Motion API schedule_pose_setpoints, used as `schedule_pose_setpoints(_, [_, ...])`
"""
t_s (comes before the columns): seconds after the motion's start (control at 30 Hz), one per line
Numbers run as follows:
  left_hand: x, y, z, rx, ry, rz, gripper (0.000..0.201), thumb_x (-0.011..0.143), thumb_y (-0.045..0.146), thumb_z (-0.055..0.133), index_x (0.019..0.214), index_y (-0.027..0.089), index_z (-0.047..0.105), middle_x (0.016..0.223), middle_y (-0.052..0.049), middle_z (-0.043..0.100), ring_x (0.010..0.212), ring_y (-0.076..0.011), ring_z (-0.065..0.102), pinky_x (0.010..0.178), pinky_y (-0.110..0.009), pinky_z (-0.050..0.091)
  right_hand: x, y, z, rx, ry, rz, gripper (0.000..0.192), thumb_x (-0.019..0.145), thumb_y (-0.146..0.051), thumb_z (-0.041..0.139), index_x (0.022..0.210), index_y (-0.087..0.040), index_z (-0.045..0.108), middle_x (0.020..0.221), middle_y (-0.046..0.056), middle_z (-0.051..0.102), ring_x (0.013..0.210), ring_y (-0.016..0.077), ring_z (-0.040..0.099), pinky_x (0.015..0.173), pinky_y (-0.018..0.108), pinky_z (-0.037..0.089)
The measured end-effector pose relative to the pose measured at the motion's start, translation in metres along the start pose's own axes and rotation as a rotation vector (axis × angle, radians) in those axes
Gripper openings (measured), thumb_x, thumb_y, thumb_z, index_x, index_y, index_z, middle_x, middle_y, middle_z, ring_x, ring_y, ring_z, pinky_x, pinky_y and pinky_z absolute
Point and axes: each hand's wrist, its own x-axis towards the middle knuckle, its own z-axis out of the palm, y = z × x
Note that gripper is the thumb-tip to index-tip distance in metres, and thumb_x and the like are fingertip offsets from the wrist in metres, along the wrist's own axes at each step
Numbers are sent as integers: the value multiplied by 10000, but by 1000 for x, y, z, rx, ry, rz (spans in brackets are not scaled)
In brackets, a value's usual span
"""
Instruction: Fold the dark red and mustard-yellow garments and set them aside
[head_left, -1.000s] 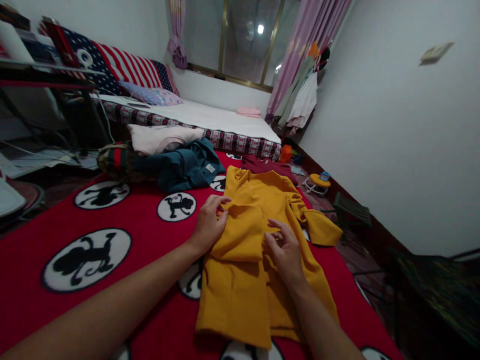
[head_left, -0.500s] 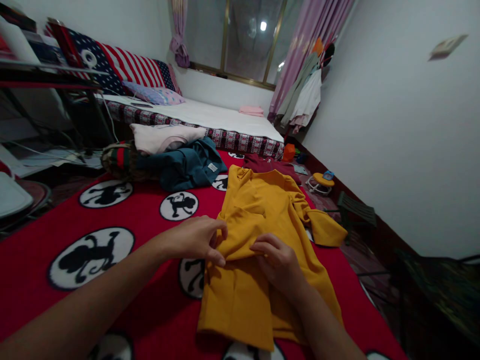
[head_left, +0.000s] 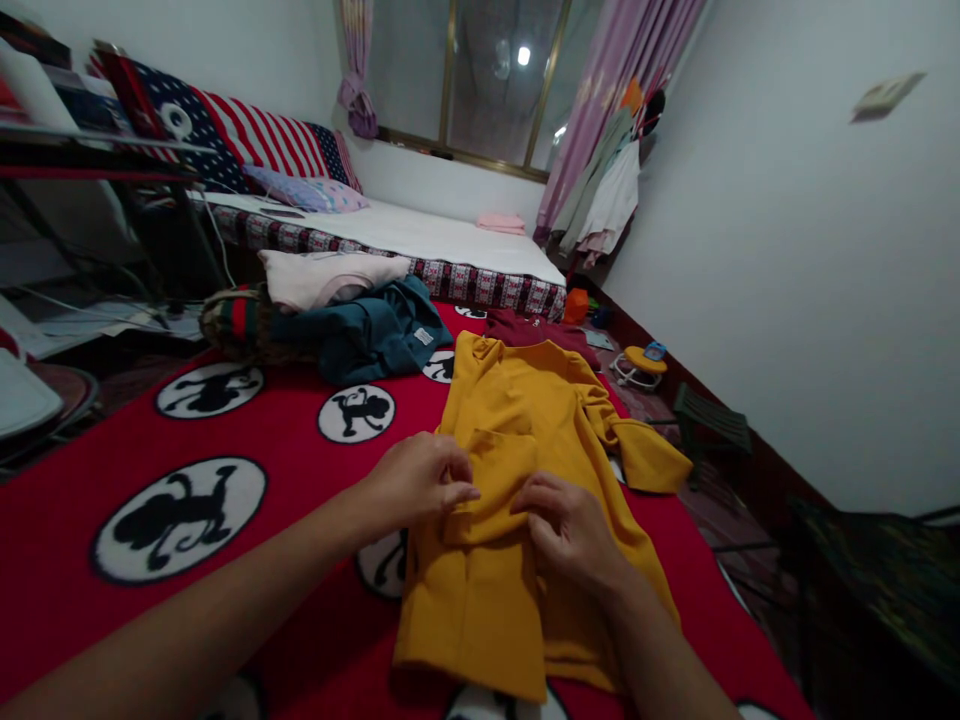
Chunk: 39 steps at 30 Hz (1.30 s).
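A yellow long-sleeved coat (head_left: 600, 580) lies spread on the red blanket with one side folded inward over its front. Its sleeve (head_left: 499, 465) is doubled back on that folded part. My left hand (head_left: 427, 475) pinches the left edge of this sleeve between thumb and fingers. At the sleeve's right edge, my right hand (head_left: 566, 525) has its fingers closed on the cloth. The other sleeve (head_left: 649, 455) sticks out to the right, bent at the elbow. Cloth hides part of each hand's fingertips.
The red blanket (head_left: 300, 560) has black monkey figures in white circles. Beyond the coat lies a maroon garment (head_left: 544, 330). Further left are a teal garment (head_left: 375, 335) and a whitish one (head_left: 322, 275). A bed (head_left: 427, 235) stands behind; a small yellow stool (head_left: 641, 362) and folding stool (head_left: 709, 420) are at right.
Both hands have shifted slightly right, and the left has moved further over the sleeve. The sleeve cloth between them now lies flatter, with its cuff edge showing.
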Motion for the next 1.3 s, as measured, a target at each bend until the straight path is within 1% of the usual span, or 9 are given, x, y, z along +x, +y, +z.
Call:
schedule_pose_setpoints(0.13, [10, -2, 28, 161, 131, 256, 324, 911, 374, 531, 1156, 211, 665, 1258, -89, 620, 1163, -231, 563, 995, -351, 428, 4, -1, 4, -37, 63, 14, 187, 878, -213, 540, 948, -231, 713, 1068, 58, 651, 1012, 194, 599, 884, 322, 466])
schedule_pose_setpoints(0.27, [23, -19, 52, 315, 56, 223, 538, 917, 424, 508, 1410, 212, 465, 1536, -120, 348, 1418, -288, 303, 1141, -496, 271, 6, 8, 12, -75, 41, 44, 195, 877, -224, 549, 964, -247, 722, 1108, 54, 673, 1044, 199, 606, 923, 345, 472])
schedule_pose_setpoints(0.5, [27, -31, 64, 384, 77, 175, 563, 916, 461, 489, 1439, 263, 427, 1587, -84, 231, 1463, -270, 196, 1164, -509, 216, -3, 75, -57, -442, 593, 224, 247, 815, -294, 555, 1012, -202, 672, 1096, 97, 667, 1070, 255, 591, 991, 430, 430])
schedule_pose_setpoints(0.67, [26, -33, 68, 385, 123, 190, 552, 918, 463, 487, 1431, 265, 440, 1578, -84, 258, 1456, -268, 218, 1166, -502, 216, -18, 127, -99, -783, 395, 678, 631, 695, -450, 693, 1244, -165, 565, 1325, 177, 519, 1216, 346, 490, 957, 464, 434])
schedule_pose_setpoints(0.83, [26, -36, 71, 360, 172, 230, 551, 915, 462, 491, 1425, 256, 450, 1569, -104, 278, 1447, -278, 238, 1158, -518, 225, -20, 138, -109, -819, 181, 767, 206, 804, -352, 568, 880, -180, 652, 1146, 156, 619, 1080, 303, 576, 820, 382, 462])
schedule_pose_setpoints(0.97, [26, -35, 71, 318, 194, 239, 533, 908, 454, 505, 1398, 246, 485, 1551, -120, 316, 1433, -292, 270, 1146, -543, 241, 22, 117, -133, -639, 471, 875, 156, 746, -255, 588, 876, -172, 615, 816, 115, 656, 825, 287, 636, 720, 382, 453])
schedule_pose_setpoints(1.07, [23, -31, 67, 261, 218, 252, 527, 900, 427, 527, 1385, 226, 496, 1537, -140, 334, 1420, -307, 292, 1138, -554, 262, 80, 82, -137, -348, 769, 701, 207, 731, -241, 602, 900, -122, 606, 889, 141, 663, 855, 274, 640, 748, 370, 481])
schedule_pose_setpoints(1.17, [18, -30, 61, 163, 267, 298, 490, 913, 368, 516, 1365, 178, 504, 1513, -162, 359, 1401, -297, 327, 1138, -502, 311, 130, 26, -111, -215, 729, 495, 295, 831, -304, 538, 1080, -149, 561, 1027, 82, 668, 892, 181, 648, 777, 292, 514])
schedule_pose_setpoints(1.3, [11, -33, 57, 52, 349, 348, 411, 933, 286, 476, 1331, 191, 514, 1457, -137, 427, 1346, -259, 406, 1131, -457, 357, 135, -52, -65, 54, 263, -150, 460, 813, -310, 658, 1237, -216, 506, 1308, 73, 574, 1174, 200, 567, 912, 319, 497])
